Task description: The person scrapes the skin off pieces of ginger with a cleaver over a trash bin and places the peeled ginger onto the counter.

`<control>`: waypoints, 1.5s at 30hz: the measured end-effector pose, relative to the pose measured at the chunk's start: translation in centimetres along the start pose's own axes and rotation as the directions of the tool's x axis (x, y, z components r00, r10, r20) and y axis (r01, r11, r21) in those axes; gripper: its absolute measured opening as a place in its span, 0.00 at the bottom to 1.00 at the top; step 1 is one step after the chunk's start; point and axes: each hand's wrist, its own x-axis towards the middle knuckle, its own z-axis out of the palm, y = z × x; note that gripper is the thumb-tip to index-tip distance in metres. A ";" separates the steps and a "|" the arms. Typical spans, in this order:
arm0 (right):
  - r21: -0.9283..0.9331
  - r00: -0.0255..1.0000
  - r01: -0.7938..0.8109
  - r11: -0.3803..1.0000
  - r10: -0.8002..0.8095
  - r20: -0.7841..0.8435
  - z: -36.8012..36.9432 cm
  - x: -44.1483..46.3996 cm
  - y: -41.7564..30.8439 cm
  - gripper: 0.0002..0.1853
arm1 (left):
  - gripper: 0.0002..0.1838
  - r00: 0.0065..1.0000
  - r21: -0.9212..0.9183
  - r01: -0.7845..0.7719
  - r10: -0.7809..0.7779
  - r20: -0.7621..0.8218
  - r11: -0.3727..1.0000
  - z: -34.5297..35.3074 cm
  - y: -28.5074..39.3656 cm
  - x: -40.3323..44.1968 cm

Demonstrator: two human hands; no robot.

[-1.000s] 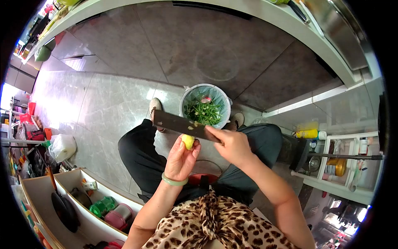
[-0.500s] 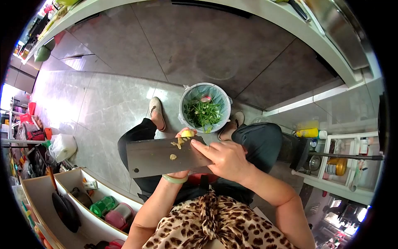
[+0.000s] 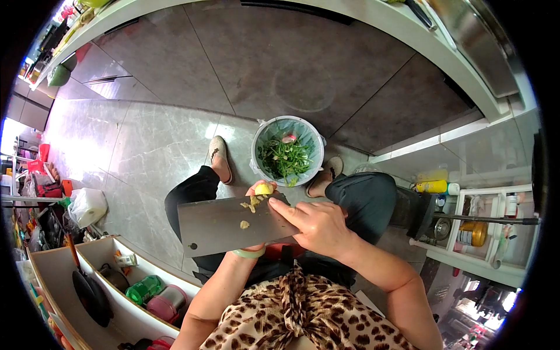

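The yellow piece of food [image 3: 264, 188] sits at the centre of the frame, just above the upper edge of a broad cleaver [image 3: 213, 224]; fingers of the left hand [image 3: 254, 189] show on either side of it and seem to grasp it, though the blade hides most of that hand, so I cannot tell the full grip; a pale green bangle [image 3: 249, 253] circles the left wrist below the blade.

The right hand [image 3: 321, 224] is clenched around the handle end of the cleaver, one finger laid along the blade; the flat of the blade faces up toward us and reaches to the left, with a hole in its lower-left corner; beige scraps [image 3: 252, 203] cling to it near the yellow piece, and one more lies lower down on the metal.

Beyond the hands, in the middle of the frame, a lined bin [image 3: 319, 153] stands on the tiled floor [image 3: 149, 143] between the person's feet; it holds cut greens [image 3: 284, 162] and a pink-and-white item [image 3: 289, 138]; a white desk [image 3: 140, 7] curves along the top of the frame; a black pan [image 3: 92, 297] leans in a box at lower left; a yellow bottle [image 3: 431, 187] rests at right.
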 end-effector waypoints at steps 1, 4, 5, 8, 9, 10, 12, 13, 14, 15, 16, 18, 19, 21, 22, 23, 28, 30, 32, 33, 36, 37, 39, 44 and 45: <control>-0.007 1.000 0.002 1.000 -0.002 0.006 -0.1 0.0 0.0 0.36 | 0.16 1.000 0.037 -0.003 0.002 0.025 0.999 -0.4 0.1 0.0; -0.008 0.999 -0.044 0.999 0.044 -0.014 0.3 -0.2 0.8 0.34 | 0.18 0.997 0.025 0.015 -0.017 0.082 1.000 0.2 0.3 -0.1; -0.008 0.999 -0.044 0.999 0.044 -0.014 0.5 -0.3 1.3 0.34 | 0.20 0.993 -0.022 0.040 -0.037 0.112 0.999 0.4 0.4 -0.1; 0.159 0.951 -0.308 0.938 0.302 0.058 1.4 -0.3 4.3 0.27 | 0.23 0.998 0.108 0.066 -0.068 0.017 0.992 1.2 0.5 -0.8; 0.169 0.929 -0.370 0.913 0.366 0.059 1.4 -0.1 5.1 0.26 | 0.23 0.992 0.062 0.109 -0.112 0.061 0.992 1.0 0.7 -0.5; 0.148 0.937 -0.350 0.925 0.349 0.035 1.2 -0.2 5.4 0.27 | 0.19 0.993 0.052 0.099 -0.102 0.058 0.994 1.0 0.9 -0.2; 0.133 0.943 -0.331 0.934 0.331 0.022 0.7 0.0 4.9 0.27 | 0.20 0.996 0.043 0.088 -0.089 0.022 0.995 -0.1 1.3 -0.2; 0.148 0.972 -0.219 0.964 0.229 -0.054 0.2 0.3 4.1 0.28 | 0.20 0.996 0.035 0.085 -0.084 -0.013 0.996 -0.3 1.3 -0.2; 0.153 0.983 -0.102 0.983 0.123 -0.136 -0.4 0.9 3.3 0.29 | 0.20 0.995 0.068 0.072 -0.066 -0.081 0.995 -0.2 1.3 0.0; 0.115 0.992 -0.074 0.991 0.085 -0.093 -1.4 1.3 2.1 0.31 | 0.20 0.997 0.066 0.063 -0.060 -0.045 0.996 0.1 1.2 0.0; 0.104 0.997 -0.054 0.993 0.059 -0.045 -1.6 1.3 1.5 0.29 | 0.20 0.997 0.026 0.063 -0.064 0.031 0.998 0.3 1.3 0.3; 0.099 1.000 -0.015 0.995 0.015 -0.003 -1.6 1.2 0.5 0.27 | 0.22 0.991 -0.038 0.084 -0.079 0.112 0.996 0.3 1.4 0.6; 0.102 1.000 -0.015 0.995 0.015 -0.001 -1.5 1.2 0.2 0.27 | 0.22 0.991 -0.038 0.082 -0.078 0.109 0.996 0.2 1.5 0.5; 0.081 0.999 -0.012 0.997 0.009 0.033 -1.4 1.1 0.0 0.27 | 0.22 0.993 0.068 0.067 -0.073 0.096 0.995 0.3 1.4 0.3; 0.081 0.999 -0.012 0.997 0.009 0.034 -1.3 1.0 0.0 0.27 | 0.21 0.995 0.111 0.045 -0.054 0.082 0.993 0.4 1.3 0.3; 0.085 0.999 -0.014 0.996 0.010 0.042 -1.3 0.9 0.0 0.28 | 0.21 0.995 0.110 0.045 -0.054 0.082 0.993 0.6 1.3 0.2; 0.072 0.999 0.025 0.997 -0.023 -0.028 -0.5 0.4 0.5 0.33 | 0.21 0.993 0.188 0.111 -0.115 0.008 0.976 1.0 1.8 -0.1; 0.054 0.998 -0.059 0.997 0.058 0.018 -0.3 0.1 1.3 0.31 | 0.21 0.995 0.112 0.099 -0.101 0.010 0.989 0.6 1.7 -0.1; 0.112 0.997 -0.071 0.991 0.072 -0.003 0.9 0.0 3.2 0.28 | 0.20 0.992 0.109 0.089 -0.078 -0.099 0.990 -0.6 1.5 -0.1; 0.169 0.996 -0.084 0.982 0.090 -0.025 1.6 0.0 4.3 0.25 | 0.22 0.983 0.130 0.104 -0.082 -0.165 0.986 -1.8 1.2 0.1; 0.107 0.951 -0.297 0.949 0.285 0.120 2.6 0.1 6.8 0.23 | 0.25 0.995 0.195 0.100 -0.092 -0.049 0.976 -0.7 1.8 0.3; 0.123 0.932 -0.349 0.929 0.330 0.153 2.5 0.1 7.1 0.23 | 0.25 0.994 0.195 0.102 -0.094 -0.049 0.976 -0.3 2.0 0.3; 0.160 0.924 -0.374 0.914 0.353 0.145 2.0 0.0 6.7 0.24 | 0.22 0.991 0.192 0.119 -0.129 0.039 0.974 0.0 2.2 0.5; 0.175 0.988 -0.138 0.975 0.148 -0.047 0.1 0.6 4.3 0.28 | 0.30 0.990 0.274 0.131 -0.140 0.013 0.953 -0.6 2.4 1.3; 0.177 0.987 -0.141 0.974 0.152 -0.049 -0.1 0.6 3.7 0.28 | 0.31 0.992 0.299 0.105 -0.120 0.034 0.949 -0.3 2.2 1.5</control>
